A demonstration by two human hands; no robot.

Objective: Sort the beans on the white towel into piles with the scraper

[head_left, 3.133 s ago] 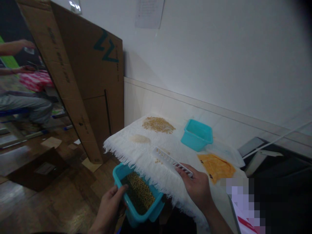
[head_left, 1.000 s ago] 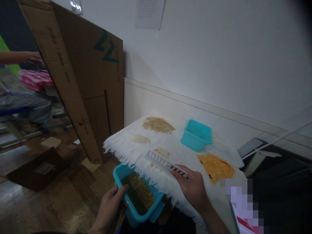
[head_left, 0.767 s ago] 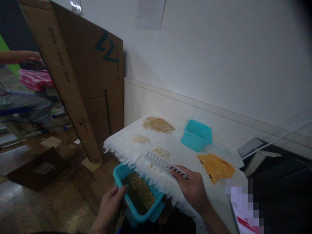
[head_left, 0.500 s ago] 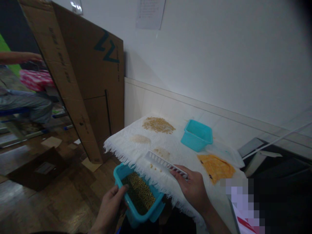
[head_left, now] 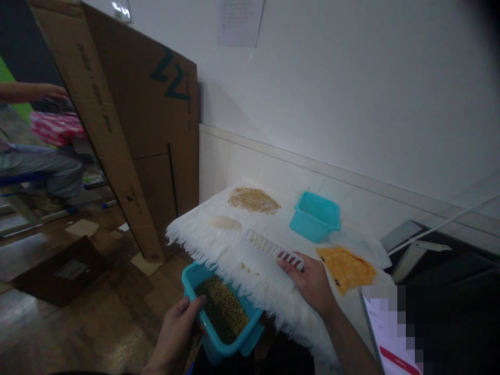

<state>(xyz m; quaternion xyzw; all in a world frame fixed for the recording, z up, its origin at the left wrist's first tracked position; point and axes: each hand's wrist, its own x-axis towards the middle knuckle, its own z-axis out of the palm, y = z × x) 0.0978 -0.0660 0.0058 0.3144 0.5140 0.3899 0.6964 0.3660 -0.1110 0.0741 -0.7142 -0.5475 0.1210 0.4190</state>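
My left hand (head_left: 175, 328) grips the near-left rim of a teal plastic bin (head_left: 261, 314), thumb over the edge. The bin is below the table's front edge and holds yellow beans (head_left: 230, 302) and darker green ones (head_left: 213, 312). My right hand (head_left: 314, 286) is closed on one end of a white slotted plastic tray (head_left: 261, 242), tilted over the white cloth (head_left: 195, 229). A few loose beans (head_left: 245, 267) lie on the cloth just in front of the tray. Behind it are a pile of yellowish beans (head_left: 253, 200) and a pale heap of small grains (head_left: 224, 223).
A second teal bin (head_left: 315, 219) stands at the back of the table, with a clear lid (head_left: 363, 247) and an orange cloth (head_left: 347, 268) beside it. A tall cardboard box (head_left: 156, 125) stands left. Beyond it is another person's arm (head_left: 33, 92).
My right hand has moved the white tray slightly away from me and to the right, over where a small patch of grains showed. My left hand and the bin have stayed put.
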